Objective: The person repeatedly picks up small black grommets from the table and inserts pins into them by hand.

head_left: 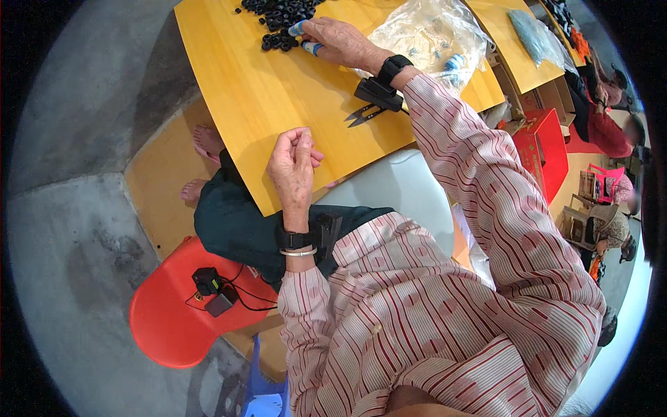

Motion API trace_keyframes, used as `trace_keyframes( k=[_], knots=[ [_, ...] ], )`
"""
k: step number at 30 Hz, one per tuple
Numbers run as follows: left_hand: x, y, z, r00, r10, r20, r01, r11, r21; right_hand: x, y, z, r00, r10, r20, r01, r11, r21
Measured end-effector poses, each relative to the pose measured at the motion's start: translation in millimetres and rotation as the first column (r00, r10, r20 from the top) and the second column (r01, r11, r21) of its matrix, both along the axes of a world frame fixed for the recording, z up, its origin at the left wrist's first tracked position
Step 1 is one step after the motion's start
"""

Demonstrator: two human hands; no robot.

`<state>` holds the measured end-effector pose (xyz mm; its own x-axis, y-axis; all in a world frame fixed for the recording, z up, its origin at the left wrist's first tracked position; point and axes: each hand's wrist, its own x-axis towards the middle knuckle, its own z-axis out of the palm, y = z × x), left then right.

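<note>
Right hand (340,42): stretched far across the yellow board (278,90), fingers closed on a small blue-and-white piece (311,47) beside the black rings (278,17). Left hand (293,167): curled at the near edge, contents not discernible. Thread snips (365,113) lie between, nearer the right wrist.

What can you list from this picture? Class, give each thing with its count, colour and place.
board: one, yellow wood, on the lap
rings: a heap, black, board's far end
snips: one, black, on the board
bag: one, clear, far right of the board
box: one, red, on the right
chair: one, red, lower left
left hand: closed, at the board's near edge
right hand: at the rings, fingers on a small blue and white piece
</note>
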<state>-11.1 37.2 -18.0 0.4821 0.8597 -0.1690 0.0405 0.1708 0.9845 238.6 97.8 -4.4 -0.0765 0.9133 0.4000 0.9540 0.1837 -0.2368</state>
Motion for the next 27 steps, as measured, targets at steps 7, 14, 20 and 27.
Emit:
trace_keyframes(
  k=[7, 14, 20, 27],
  knots=[
    [-0.3, -1.1, 3.0, 0.99, 0.041, 0.134, -0.044, 0.999, 0.02, -44.9, -48.1, 22.9, 0.733, -0.085, -0.675, -0.215, 0.912, -0.349],
    [3.2, -4.9, -6.8, 0.991, -0.004, 0.136, -0.027, 0.972, 0.232, -75.1, -91.3, 28.7, 0.372, -0.211, -0.904, -0.489, 0.783, -0.384],
    [0.6, -10.8, -1.6, 0.995, -0.09, 0.035, 0.082, 0.979, 0.187, -65.7, -104.7, 35.2, 0.414, -0.239, -0.878, -0.523, 0.727, -0.445],
    [-4.3, -9.0, 7.6, 0.986, -0.123, -0.111, 0.147, 0.959, 0.242, -30.7, -134.8, 51.6, 0.728, -0.23, -0.646, -0.017, 0.936, -0.352]
  ],
)
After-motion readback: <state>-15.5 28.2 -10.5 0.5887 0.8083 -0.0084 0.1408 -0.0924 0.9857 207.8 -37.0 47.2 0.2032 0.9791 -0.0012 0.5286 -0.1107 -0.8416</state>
